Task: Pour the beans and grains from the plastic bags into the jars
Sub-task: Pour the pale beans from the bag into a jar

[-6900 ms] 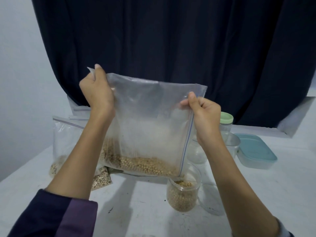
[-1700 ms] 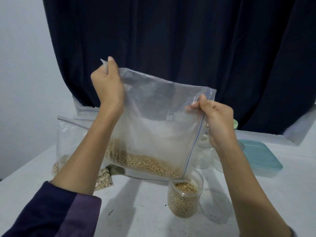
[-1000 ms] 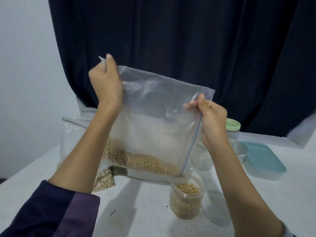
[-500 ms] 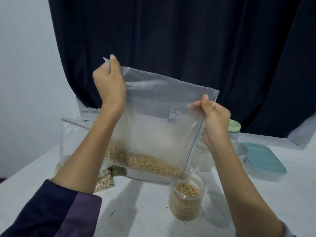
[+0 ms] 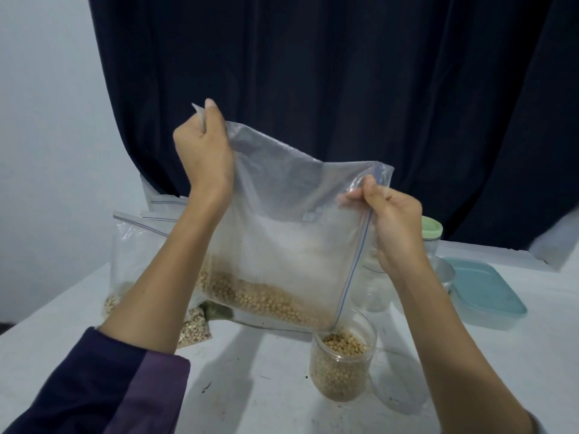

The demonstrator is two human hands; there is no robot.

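Gripping the clear zip bag [image 5: 282, 233] by its two upper corners, the left hand [image 5: 203, 151] has fingers curled round the corner at 11 o'clock and the right hand [image 5: 393, 227] pinches the zip edge at 3 o'clock. Bag hangs tilted w/ its low corner at 5 o'clock, right over the open jar [image 5: 343, 364]; the beans [image 5: 266, 299] sit along the bag's bottom, jar approx. full. More bags [image 5: 134, 261] lie at 9 o'clock on the white table [image 5: 250, 386]; a green-lidded jar [image 5: 431, 228] and blue-lidded box [image 5: 482, 286] are at 3 o'clock.
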